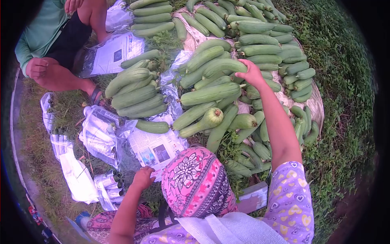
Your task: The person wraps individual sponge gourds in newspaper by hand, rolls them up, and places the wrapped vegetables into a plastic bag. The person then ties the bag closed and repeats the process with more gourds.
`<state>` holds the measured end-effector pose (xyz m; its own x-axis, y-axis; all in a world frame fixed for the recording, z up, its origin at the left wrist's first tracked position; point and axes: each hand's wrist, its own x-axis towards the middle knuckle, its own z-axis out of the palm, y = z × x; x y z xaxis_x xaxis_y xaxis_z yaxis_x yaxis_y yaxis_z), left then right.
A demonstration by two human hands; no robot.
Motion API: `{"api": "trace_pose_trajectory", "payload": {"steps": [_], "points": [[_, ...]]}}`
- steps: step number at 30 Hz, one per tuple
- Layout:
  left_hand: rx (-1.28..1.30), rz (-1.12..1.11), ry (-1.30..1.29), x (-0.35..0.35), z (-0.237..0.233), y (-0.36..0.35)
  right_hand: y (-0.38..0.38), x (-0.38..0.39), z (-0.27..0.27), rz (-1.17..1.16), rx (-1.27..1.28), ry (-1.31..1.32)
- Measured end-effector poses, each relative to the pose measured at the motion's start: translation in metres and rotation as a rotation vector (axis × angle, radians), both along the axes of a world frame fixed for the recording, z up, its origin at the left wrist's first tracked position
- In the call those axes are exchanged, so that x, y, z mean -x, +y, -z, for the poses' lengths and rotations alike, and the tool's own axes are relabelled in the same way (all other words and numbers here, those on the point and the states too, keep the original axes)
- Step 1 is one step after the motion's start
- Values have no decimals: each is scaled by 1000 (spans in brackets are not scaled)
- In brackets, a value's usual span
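Note:
My right hand (250, 74) reaches far forward, its fingers closed round the near end of a green sponge gourd (223, 67) that lies on top of a pile. Just below it rests another long sponge gourd (210, 93). Down at the left, my left hand (143, 177) is at the edge of a printed newspaper sheet (159, 148), its fingers apart. A clear plastic sheet (132, 156) lies beside that paper. One gourd (152, 126) rests at the top edge of the newspaper, below a stacked group of gourds (134, 95).
Another person's hand (37, 68) rests near their knee at upper left, by a second newspaper (118, 53). Wrapped bundles in plastic (99, 132) lie at left. More gourds (260, 49) cover a pale cloth (315, 107). A patterned headscarf (199, 183) fills the lower middle.

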<state>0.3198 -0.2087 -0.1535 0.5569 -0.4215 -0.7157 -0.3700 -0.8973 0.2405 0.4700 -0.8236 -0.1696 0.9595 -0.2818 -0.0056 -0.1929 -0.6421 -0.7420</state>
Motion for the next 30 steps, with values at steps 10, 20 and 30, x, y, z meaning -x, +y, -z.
{"api": "trace_pose_trajectory", "payload": {"steps": [10, 20, 30], "points": [[90, -305, -39, 3, 23, -26, -108, 21, 3, 195, 250, 115], [-22, -12, -157, 26, 56, 6, -161, 99, 41, 650, 535, 262], [-65, -25, -140, 26, 63, 9, -116, -26, -3, 213, 1116, -23]]}}
